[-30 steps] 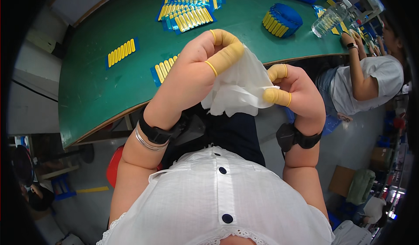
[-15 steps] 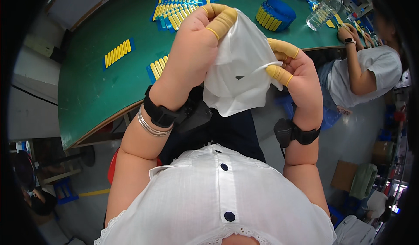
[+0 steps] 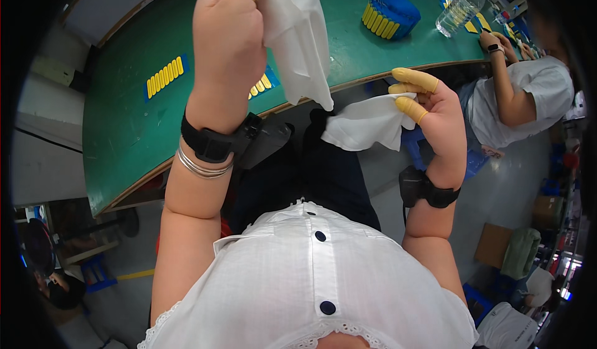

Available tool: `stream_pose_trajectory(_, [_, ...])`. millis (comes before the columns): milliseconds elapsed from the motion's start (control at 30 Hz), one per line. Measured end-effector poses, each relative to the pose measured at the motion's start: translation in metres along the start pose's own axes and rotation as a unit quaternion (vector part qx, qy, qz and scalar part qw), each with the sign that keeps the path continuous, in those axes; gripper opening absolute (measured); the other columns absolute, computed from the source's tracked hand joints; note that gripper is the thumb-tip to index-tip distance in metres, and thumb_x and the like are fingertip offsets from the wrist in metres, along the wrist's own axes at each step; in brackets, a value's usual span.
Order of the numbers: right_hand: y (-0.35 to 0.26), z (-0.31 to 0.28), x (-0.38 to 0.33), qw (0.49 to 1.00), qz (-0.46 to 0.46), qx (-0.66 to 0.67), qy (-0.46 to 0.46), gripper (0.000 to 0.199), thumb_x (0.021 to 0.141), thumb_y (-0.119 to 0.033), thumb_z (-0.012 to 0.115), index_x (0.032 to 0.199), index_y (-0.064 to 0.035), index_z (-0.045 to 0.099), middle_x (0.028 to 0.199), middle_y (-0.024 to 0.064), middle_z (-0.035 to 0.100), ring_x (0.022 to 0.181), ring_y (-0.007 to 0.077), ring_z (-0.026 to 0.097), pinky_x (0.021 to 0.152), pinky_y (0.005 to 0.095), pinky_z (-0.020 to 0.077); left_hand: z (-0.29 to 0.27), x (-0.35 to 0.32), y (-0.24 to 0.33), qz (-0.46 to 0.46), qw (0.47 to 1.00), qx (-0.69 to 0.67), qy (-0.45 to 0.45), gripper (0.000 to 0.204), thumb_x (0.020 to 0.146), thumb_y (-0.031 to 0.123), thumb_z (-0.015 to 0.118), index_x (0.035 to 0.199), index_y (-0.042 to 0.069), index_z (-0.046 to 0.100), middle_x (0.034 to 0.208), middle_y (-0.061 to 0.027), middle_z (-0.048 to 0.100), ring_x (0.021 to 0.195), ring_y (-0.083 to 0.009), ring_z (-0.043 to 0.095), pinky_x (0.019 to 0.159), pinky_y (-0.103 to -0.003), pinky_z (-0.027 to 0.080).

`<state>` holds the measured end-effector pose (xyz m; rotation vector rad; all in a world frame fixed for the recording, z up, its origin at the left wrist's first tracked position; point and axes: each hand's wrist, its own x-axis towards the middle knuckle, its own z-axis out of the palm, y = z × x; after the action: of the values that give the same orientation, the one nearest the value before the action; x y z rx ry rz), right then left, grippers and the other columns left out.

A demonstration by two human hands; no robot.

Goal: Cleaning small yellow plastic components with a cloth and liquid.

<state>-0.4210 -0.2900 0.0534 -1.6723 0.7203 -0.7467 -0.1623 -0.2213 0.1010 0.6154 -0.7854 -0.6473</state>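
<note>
Green table (image 3: pixel 118 147) set with yellow-and-blue strips (image 3: pixel 166 77), a blue-and-yellow roll (image 3: pixel 393 17) and a clear bottle (image 3: pixel 459 16).
Left hand (image 3: pixel 227 50) grips a limp white sheet (image 3: pixel 297 47) hanging before the table's near edge; the hand's fingertips are partly out of view. Right hand (image 3: pixel 443 112) pinches a second white sheet (image 3: pixel 367 124) between thumb and fingers in yellow covers (image 3: pixel 410 108), just off the table edge, near the first one's lower end.

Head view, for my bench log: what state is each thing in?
Left white sheet: hanging, creased
Right white sheet: pinched at one end, draping
Left hand: closed on left white sheet, partly out of frame
Right hand: closed on right white sheet
Blue-and-yellow roll: coiled
Bottle: capped, contents unclear
Leftmost blue-and-yellow strip: lying flat
</note>
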Motion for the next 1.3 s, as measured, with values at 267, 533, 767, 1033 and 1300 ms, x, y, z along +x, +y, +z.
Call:
stream_pose_trajectory(267, [-0.011, -0.018, -0.002, 0.999, -0.019, -0.003, 0.047, 0.03, 0.086, 0.0, 0.071, 0.115, 0.0036, 0.066, 0.095, 0.0088, 0.071, 0.084, 0.0107, 0.065, 0.075, 0.0226, 0.051, -0.015, -0.002, 0.008, -0.165, 0.984, 0.005, -0.074, 0.031, 0.104, 0.025, 0.047, 0.109, -0.002, 0.061, 0.097, -0.0097, 0.068, 0.086, -0.0191, 0.066, 0.077, -0.032, 0.055])
stream_pose_trajectory(533, [-0.039, -0.014, 0.028, 0.985, -0.11, -0.024, 0.128, 0.022, 0.085, -0.006, 0.075, 0.106, 0.0016, 0.071, 0.089, 0.0048, 0.071, 0.078, 0.0076, 0.063, 0.071, 0.0204, 0.0497, 0.004, -0.057, -0.018, -0.365, 0.931, -0.001, 0.012, 0.03, 0.104, 0.027, 0.047, 0.098, 0.001, 0.061, 0.089, -0.0074, 0.067, 0.075, -0.015, 0.065, 0.067, -0.029, 0.054])
stream_pose_trajectory(767, [-0.078, -0.023, 0.055, 0.957, -0.259, 0.094, 0.094, 0.024, 0.085, -0.005, 0.075, 0.108, 0.0016, 0.071, 0.093, 0.007, 0.073, 0.081, 0.0098, 0.066, 0.075, 0.022, 0.0534, 0.002, -0.105, -0.054, -0.492, 0.87, 0.004, -0.005, 0.025, 0.104, 0.023, 0.046, 0.104, 0.001, 0.06, 0.089, -0.0067, 0.067, 0.073, -0.0134, 0.066, 0.064, -0.029, 0.054])
stream_pose_trajectory(1033, [-0.109, -0.001, 0.066, 0.932, -0.338, 0.105, 0.079, 0.021, 0.09, -0.011, 0.071, 0.109, -0.0008, 0.069, 0.092, 0.0066, 0.072, 0.078, 0.0121, 0.068, 0.07, 0.0223, 0.0539, 0.028, -0.111, -0.073, -0.529, 0.824, -0.164, 0.118, 0.041, 0.105, 0.041, 0.041, 0.11, 0.004, 0.058, 0.092, -0.0072, 0.067, 0.08, -0.0171, 0.065, 0.072, -0.033, 0.055])
stream_pose_trajectory(1300, [-0.082, -0.002, 0.058, 0.925, -0.323, -0.029, 0.199, 0.026, 0.088, -0.009, 0.073, 0.11, 0.0026, 0.07, 0.101, 0.0104, 0.073, 0.09, 0.0143, 0.069, 0.081, 0.0239, 0.0557, 0.027, -0.092, -0.078, -0.359, 0.897, -0.247, -0.072, 0.044, 0.093, 0.042, 0.066, 0.117, 0.006, 0.058, 0.091, -0.004, 0.065, 0.08, -0.0133, 0.064, 0.067, -0.028, 0.053])
